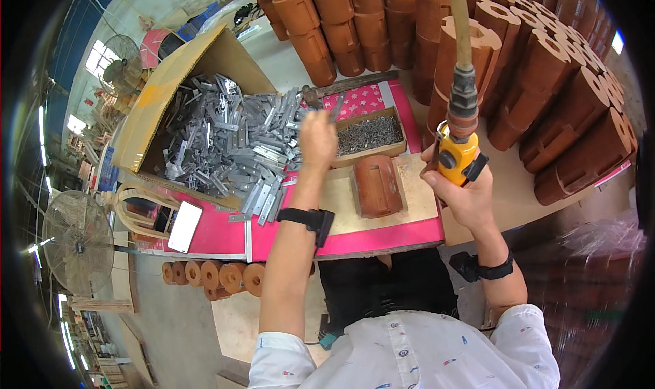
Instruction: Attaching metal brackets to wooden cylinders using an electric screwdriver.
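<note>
Reddish-brown slotted cylinder (379, 186) on a pale board (421, 184), hands apart: right hand (467, 197) clasping a yellow power driver (458, 156), left hand (318, 141), hold indeterminate, apparently fetching metal strips (228, 126); next move likely needs careful alignment.

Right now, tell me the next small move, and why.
Probably bring the left hand to the block: the block lies on the board with neither hand on it, while the right hand grips the yellow tool nearby. The left is out by the tray; blur hides whether it holds anything.
</note>
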Tool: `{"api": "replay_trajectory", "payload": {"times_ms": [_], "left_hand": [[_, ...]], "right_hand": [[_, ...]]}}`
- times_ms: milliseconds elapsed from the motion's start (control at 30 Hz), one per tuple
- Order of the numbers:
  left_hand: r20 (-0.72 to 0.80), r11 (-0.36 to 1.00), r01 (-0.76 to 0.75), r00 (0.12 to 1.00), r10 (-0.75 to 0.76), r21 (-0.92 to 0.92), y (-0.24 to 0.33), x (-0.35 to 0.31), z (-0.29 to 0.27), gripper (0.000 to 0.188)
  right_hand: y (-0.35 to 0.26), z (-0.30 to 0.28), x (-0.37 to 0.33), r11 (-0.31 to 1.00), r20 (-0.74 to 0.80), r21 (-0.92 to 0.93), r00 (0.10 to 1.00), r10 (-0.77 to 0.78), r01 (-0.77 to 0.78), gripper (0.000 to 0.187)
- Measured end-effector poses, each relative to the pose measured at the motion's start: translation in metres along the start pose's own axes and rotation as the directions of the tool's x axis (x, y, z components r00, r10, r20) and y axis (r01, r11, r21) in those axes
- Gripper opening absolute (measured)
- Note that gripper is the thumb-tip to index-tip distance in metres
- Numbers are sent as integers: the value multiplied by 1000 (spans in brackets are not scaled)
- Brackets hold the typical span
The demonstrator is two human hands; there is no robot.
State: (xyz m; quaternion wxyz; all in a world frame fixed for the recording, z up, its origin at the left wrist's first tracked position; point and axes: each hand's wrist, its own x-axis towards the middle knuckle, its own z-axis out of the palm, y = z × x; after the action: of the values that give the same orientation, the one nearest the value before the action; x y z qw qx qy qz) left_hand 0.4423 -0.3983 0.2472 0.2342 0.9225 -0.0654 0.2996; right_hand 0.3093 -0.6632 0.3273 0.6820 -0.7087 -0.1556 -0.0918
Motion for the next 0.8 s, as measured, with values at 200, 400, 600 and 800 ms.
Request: {"api": "replay_trajectory", "payload": {"times_ms": [200,400,600,800], "left_hand": [[-3,903,80,996,-87,423,-70,-20,-35,27],[131,897,46,985,-115,440,-99,-22,-48,16],[-21,967,18,1000,-13,253,-81,-8,-77,10],[-171,965,-182,974,150,-187,49,-36,-107,14]], "right_hand": [[2,-2,2,999,22,-48,1000,4,-3,35],[1,1,-1,997,34,-23,997,-74,74,41],[-2,4,1,996,31,-57,997,-65,67,40],[6,7,6,997,35,-19,997,-74,75,39]]}}
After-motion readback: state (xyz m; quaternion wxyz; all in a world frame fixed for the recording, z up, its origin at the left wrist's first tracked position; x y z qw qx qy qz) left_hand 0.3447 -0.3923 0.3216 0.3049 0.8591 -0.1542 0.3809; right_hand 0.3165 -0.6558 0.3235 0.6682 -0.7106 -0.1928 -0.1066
